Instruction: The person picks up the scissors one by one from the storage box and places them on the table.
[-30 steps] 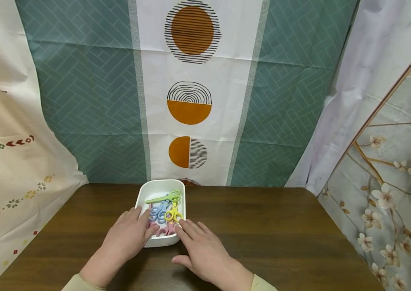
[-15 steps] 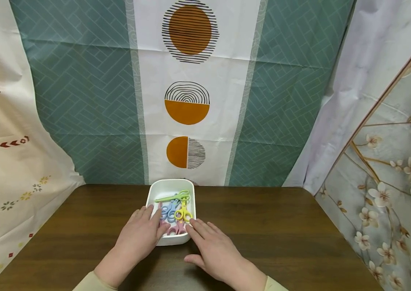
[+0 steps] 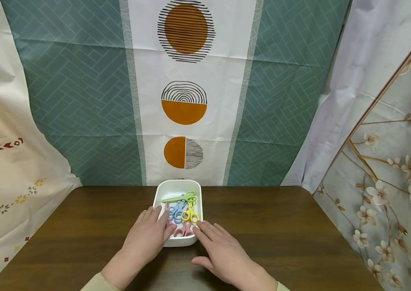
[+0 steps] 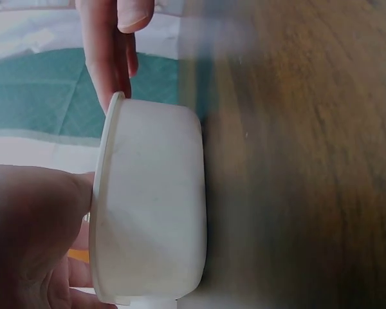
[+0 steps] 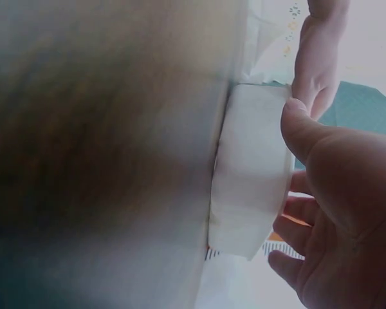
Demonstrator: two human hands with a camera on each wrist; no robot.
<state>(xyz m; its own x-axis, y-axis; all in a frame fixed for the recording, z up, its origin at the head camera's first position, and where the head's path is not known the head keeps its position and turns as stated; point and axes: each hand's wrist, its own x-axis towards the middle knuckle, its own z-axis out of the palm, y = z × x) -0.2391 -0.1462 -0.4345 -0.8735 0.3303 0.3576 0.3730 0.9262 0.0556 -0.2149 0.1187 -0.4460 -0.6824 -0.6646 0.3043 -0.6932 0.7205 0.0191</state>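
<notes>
A white rectangular bin (image 3: 180,242) stands upright on the table, holding several scissors. Green scissors (image 3: 180,197) lie across the top at the far end. Blue scissors (image 3: 177,213) and yellow scissors (image 3: 190,212) are in the middle, and pink scissors (image 3: 184,230) at the near end. My left hand (image 3: 147,236) rests on the bin's left rim, its thumb over the near left corner and hiding part of the contents. My right hand (image 3: 223,252) touches the near right corner with extended fingers, thumb held apart. In the left wrist view the bin's wall (image 4: 151,199) shows side-on.
The dark wooden table (image 3: 281,230) extends to both sides of the bin. Behind it hangs a green and white patterned cloth (image 3: 274,133). A cream cloth (image 3: 20,169) borders the left, a floral cloth (image 3: 383,226) the right.
The bin has slid to the right along the table with the scissors in it, both hands moving along with it. The head view has turned slightly to the right.
</notes>
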